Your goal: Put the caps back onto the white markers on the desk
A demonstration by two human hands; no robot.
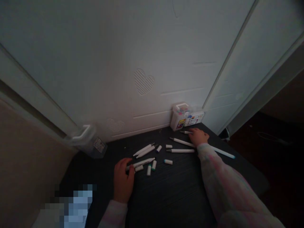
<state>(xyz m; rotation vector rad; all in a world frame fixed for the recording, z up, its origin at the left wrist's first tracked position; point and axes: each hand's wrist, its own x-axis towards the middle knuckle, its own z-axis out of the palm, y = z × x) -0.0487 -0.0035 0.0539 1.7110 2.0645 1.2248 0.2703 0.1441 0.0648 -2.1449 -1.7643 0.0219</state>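
My left hand is closed round the near end of a white marker low over the dark table. Just beside it lies a white cap. Farther right, my right hand reaches to the table's far side, its fingers closed on a white marker with a dark tip. Under that wrist pass a long white marker and another uncapped marker. Two more markers lie side by side between the hands. Loose caps with green ends and a blue-ended cap lie nearby.
At the back right stands a clear lidded box with a white handle, beside a clear case with a printed label. Another clear handled box sits back left. A white panel with embossed hearts rises behind the table.
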